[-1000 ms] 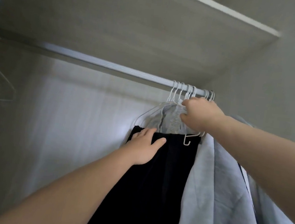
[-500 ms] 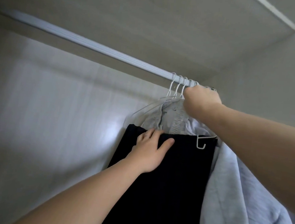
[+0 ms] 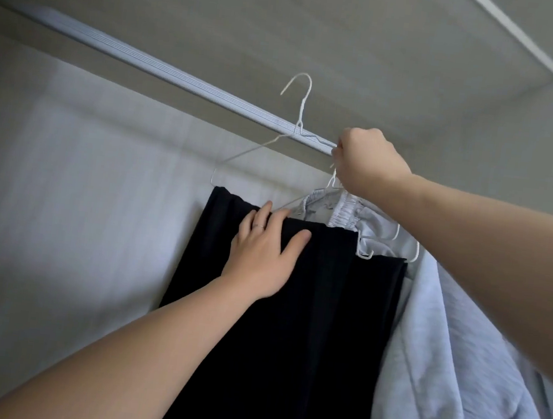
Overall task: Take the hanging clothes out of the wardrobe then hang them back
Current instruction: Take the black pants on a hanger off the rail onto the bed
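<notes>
head view, looking up into a wardrobe; the right hand (image 3: 366, 161) is clenched round a bunch of white wire hangers (image 3: 333, 179) just below the rail (image 3: 180, 77); one hanger's hook (image 3: 299, 84) stands free above the rail; the left hand (image 3: 263, 252) holds the black garment (image 3: 271, 329), fingers (image 3: 266, 213) curled over its top edge, thumb spread on the front; pale grey clothes (image 3: 457, 367) hang just beside it on the right, under the right forearm
</notes>
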A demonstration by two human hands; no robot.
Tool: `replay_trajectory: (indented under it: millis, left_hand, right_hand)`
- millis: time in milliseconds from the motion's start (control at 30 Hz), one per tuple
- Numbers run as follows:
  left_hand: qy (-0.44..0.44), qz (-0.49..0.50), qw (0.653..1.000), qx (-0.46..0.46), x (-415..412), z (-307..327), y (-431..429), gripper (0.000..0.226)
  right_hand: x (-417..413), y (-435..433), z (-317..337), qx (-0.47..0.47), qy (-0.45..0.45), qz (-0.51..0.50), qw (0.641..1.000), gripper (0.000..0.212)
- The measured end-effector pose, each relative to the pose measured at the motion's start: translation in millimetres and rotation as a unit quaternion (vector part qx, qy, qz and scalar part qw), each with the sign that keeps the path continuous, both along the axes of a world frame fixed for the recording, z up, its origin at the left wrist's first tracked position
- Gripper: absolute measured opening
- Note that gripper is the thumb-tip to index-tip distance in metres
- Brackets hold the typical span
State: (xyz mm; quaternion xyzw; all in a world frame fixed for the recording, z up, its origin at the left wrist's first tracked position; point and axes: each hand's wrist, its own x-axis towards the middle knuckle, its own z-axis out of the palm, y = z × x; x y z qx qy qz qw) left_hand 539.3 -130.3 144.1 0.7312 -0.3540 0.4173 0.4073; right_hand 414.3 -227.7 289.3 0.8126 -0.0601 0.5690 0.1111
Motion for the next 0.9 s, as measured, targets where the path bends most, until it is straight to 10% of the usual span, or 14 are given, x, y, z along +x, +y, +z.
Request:
replay_trajectory:
  millis: [433, 900]
  left_hand:
    - [-0.154, 0.032, 0.978, -0.134, -85.0, 11.6, -9.3, 0.067]
    - [-0.228, -0.063, 0.97, -0.051, -306.0, -19.4, -124.1, 0.06]
  right_hand:
    - [-130.7, -45.4, -75.4, -0.032, 0.018, 0.037, 0.999, 0.022]
    - [-446.8, -124.2, -188.4, -0.056, 0.043, -0.167, 0.983, 0.02]
